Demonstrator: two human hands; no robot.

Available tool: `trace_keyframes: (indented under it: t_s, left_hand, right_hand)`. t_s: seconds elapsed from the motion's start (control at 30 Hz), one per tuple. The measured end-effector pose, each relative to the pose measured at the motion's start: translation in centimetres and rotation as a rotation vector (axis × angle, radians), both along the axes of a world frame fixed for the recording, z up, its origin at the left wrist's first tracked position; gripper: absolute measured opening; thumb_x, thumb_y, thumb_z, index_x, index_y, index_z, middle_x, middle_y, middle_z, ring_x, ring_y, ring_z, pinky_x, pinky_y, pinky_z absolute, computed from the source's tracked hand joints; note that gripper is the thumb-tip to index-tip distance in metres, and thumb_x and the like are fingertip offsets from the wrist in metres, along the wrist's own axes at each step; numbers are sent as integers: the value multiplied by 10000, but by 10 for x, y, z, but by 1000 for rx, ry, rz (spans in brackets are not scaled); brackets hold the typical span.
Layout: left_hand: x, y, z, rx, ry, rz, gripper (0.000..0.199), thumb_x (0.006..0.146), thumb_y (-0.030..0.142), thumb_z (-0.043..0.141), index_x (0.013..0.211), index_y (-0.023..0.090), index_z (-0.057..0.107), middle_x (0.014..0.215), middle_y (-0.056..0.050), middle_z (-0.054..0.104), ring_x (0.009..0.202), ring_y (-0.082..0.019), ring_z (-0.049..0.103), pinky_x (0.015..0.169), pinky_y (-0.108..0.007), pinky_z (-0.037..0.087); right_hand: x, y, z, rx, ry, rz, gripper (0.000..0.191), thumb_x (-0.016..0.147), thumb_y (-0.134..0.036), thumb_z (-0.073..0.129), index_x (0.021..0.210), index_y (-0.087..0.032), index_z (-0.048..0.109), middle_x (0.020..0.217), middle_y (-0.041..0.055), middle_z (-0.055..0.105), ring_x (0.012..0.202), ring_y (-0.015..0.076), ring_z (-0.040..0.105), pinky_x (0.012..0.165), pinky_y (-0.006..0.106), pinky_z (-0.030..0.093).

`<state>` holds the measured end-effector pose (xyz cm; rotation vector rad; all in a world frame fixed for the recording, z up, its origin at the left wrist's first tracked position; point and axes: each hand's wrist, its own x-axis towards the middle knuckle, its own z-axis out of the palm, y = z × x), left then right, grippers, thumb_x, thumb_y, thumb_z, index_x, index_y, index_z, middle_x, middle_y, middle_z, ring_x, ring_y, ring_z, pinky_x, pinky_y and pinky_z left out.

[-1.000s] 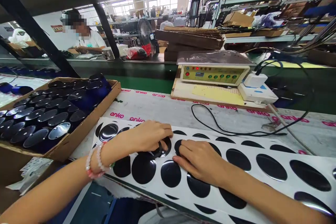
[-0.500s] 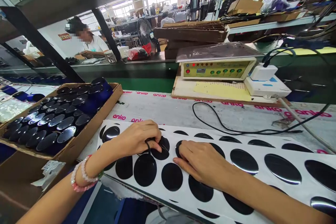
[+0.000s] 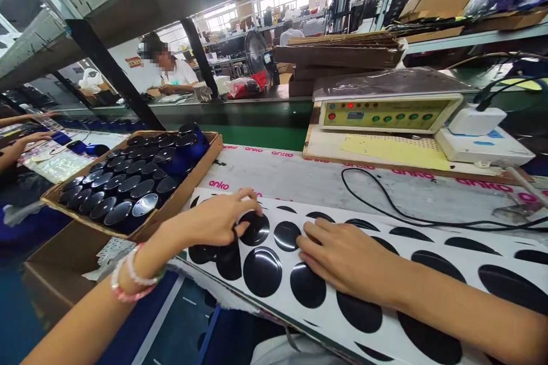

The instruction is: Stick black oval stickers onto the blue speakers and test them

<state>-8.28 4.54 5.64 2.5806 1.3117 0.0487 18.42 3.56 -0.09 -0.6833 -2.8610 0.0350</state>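
A white sheet with rows of glossy black discs lies on the bench. My left hand is over its left part, thumb and index finger parted beside a black disc. A thin dark strip hangs from under its fingers, which partly hide where it is gripped. My right hand lies on the sheet, palm down, its fingertips by another black disc. It holds nothing that I can see.
At the left stands a cardboard box of dark blue cups. A black cable curls behind the sheet, below a control unit. Another person's hands show at the far left; a person sits beyond the bench.
The view has swung left, so the bench things sit farther right. My left thumb and index finger have parted, and the disc beside them is more exposed. The right hand stays on the sheet.
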Motion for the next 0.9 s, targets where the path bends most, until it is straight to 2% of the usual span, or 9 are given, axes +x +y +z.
trace_keyframes:
  t_s: [0.07, 0.17, 0.33, 0.43, 0.6, 0.67, 0.73, 0.83, 0.9]
  left_hand:
    - [10, 6, -9, -43, 60, -68, 290, 836, 186, 538, 1113, 269, 566, 1142, -22, 564, 747, -150, 623, 640, -249, 431]
    - [17, 21, -17, -76, 128, -130, 280, 802, 124, 554, 1046, 258, 577, 1096, -13, 574, 733, -166, 624, 584, -247, 401]
    - [16, 32, -16, -92, 140, -201, 311, 706, -28, 537, 874, 227, 593, 951, 11, 591, 727, -152, 601, 602, -231, 385]
    - [13, 25, -18, -66, 91, -185, 213, 760, -3, 545, 790, 205, 578, 850, 10, 595, 771, -156, 588, 666, -235, 403]
    - [-8, 6, -19, 4, -56, -54, 44, 849, 179, 603, 818, 203, 583, 866, -10, 637, 913, -168, 575, 793, -251, 439]
    - [-27, -2, -11, 33, -111, 12, 51, 844, 200, 610, 800, 210, 587, 882, -13, 651, 1032, -178, 563, 848, -249, 444]
    - [-47, -12, 3, 97, -164, 114, 85, 846, 240, 604, 777, 208, 566, 910, -27, 659, 1101, -198, 553, 883, -270, 444]
    - [-61, -34, 26, 160, -280, 340, 167, 854, 340, 578, 787, 198, 523, 972, -45, 671, 919, -198, 630, 778, -277, 476]
    - [-49, -49, 30, 66, -268, 383, 221, 879, 389, 527, 778, 193, 542, 844, -16, 675, 720, -159, 622, 651, -247, 464]
  right_hand:
    - [-14, 8, 3, -69, 88, 85, 178, 940, -233, 455, 872, -161, 602, 883, 72, 593, 801, 192, 529, 672, 314, 425]
    - [-30, 17, -5, -128, 125, 137, 161, 925, -295, 513, 973, -166, 598, 1020, 80, 599, 953, 203, 502, 828, 337, 431]
    - [-33, 20, -21, -167, 139, 110, 202, 928, -320, 510, 1026, -165, 593, 1086, 89, 586, 1008, 229, 471, 872, 383, 423]
    - [-32, 18, -21, -174, 141, 108, 210, 931, -318, 500, 1040, -167, 597, 1097, 82, 579, 1005, 225, 462, 880, 382, 419]
    - [-32, 18, -18, -174, 142, 117, 231, 946, -300, 468, 1089, -176, 601, 1098, 83, 575, 986, 222, 460, 869, 384, 416]
    - [-32, 19, -19, -169, 143, 125, 239, 951, -291, 454, 1112, -190, 601, 1097, 85, 573, 991, 228, 461, 863, 396, 415]
    - [-32, 20, -21, -160, 148, 132, 248, 957, -285, 439, 1125, -206, 603, 1104, 88, 570, 998, 237, 463, 855, 412, 417]
    - [-32, 20, -20, -150, 162, 148, 239, 953, -274, 443, 1096, -189, 614, 1072, 97, 586, 974, 241, 482, 831, 416, 431]
    - [-31, 18, -17, -147, 180, 159, 214, 933, -217, 453, 1061, -158, 615, 1034, 105, 601, 956, 240, 497, 826, 414, 440]
